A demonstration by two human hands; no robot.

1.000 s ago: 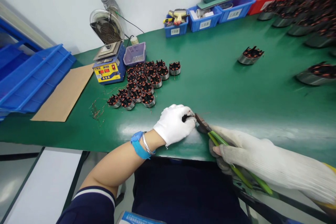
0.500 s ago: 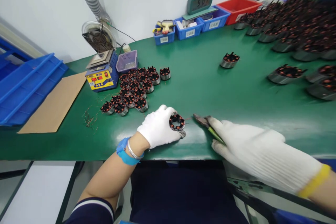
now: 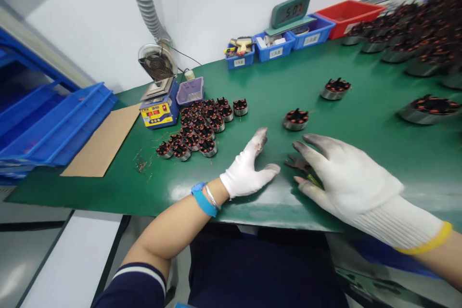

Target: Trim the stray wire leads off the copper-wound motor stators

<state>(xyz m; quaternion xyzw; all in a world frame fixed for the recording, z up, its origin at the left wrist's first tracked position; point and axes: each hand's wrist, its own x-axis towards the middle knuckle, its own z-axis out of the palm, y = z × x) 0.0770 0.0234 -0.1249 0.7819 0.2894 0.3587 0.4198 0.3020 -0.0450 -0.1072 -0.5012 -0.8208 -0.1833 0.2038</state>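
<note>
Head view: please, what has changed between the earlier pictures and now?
The white-gloved left hand let go of the round steel part with copper windings, which now stands farther forward and right on the green tabletop. The white-gloved right hand has spread its fingers; whether it still grips the green-handled pliers is unclear. The cluster of similar parts stayed put.

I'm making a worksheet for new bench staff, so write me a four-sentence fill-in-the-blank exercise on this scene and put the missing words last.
The clock reads ____.
The right hand wears a glove with its cuff edged in ____.
The visible handle of the pliers by that hand is ____.
The wound ring just beyond the right hand's fingertips has its black prongs pointing ____.

Missing words: 5:07; yellow; green; up.
</note>
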